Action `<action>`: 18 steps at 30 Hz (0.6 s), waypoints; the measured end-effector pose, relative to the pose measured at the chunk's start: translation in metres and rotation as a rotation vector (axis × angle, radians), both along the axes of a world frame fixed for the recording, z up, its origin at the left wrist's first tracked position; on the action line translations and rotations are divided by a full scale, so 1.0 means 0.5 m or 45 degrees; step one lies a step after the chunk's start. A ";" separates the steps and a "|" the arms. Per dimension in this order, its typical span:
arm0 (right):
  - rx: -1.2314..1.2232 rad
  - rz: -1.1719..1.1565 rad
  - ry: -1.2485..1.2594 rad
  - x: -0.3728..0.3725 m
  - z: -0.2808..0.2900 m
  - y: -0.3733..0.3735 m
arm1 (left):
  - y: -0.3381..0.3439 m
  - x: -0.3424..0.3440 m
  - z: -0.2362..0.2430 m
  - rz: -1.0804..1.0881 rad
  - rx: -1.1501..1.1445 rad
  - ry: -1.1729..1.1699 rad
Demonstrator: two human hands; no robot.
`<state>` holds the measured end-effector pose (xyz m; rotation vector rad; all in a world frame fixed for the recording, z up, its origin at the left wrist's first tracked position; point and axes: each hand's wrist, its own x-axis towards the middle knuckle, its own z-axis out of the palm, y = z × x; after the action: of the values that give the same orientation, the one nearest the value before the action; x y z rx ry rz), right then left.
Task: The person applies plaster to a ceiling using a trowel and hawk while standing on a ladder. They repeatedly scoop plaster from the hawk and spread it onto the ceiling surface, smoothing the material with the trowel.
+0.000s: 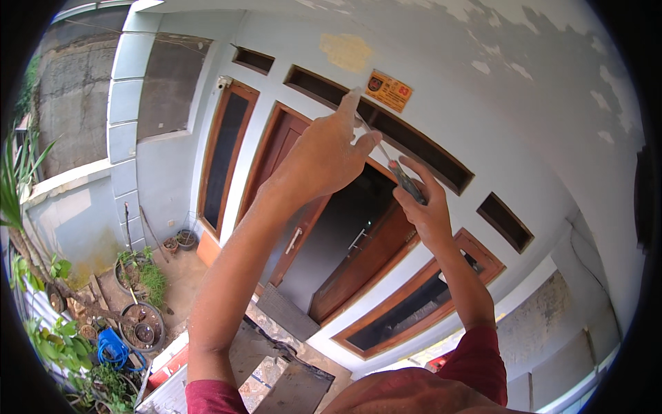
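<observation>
Both my arms are raised in front of the house front. My right hand [426, 207] is closed round the dark green handle of a screwdriver-like tool [408, 182], which has a reddish collar and a thin metal shaft. The shaft slants up and left toward my left hand [331, 152]. That hand's index finger is stretched upward and its thumb stands apart; the other fingers are partly hidden. The shaft's tip lies close to the left fingers, and whether they touch it cannot be told. Pale dust coats the left fingers.
Behind my hands are a long vent opening [420, 153], an orange plaque [388, 90] and a partly open brown door [365, 265]. Peeling paint [531, 69] marks the surface overhead. Potted plants [141, 276] and a blue object [112, 346] stand lower left. A worn board [293, 386] lies below.
</observation>
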<state>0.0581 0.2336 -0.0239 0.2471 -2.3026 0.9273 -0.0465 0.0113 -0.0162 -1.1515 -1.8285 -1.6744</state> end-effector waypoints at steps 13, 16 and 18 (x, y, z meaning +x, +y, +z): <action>0.264 -0.314 0.139 0.241 0.141 0.043 | 0.142 0.087 -0.004 -0.295 0.038 0.213; 0.603 -0.359 0.252 0.259 0.195 0.027 | 0.203 0.108 0.009 -0.233 0.223 0.400; 0.614 -0.388 0.185 0.275 0.223 0.001 | 0.237 0.124 0.025 -0.301 0.218 0.289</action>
<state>0.1956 0.2342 0.0878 0.1496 -2.3112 0.1898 0.0153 0.1299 -0.0037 -1.4603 -1.4290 -1.7057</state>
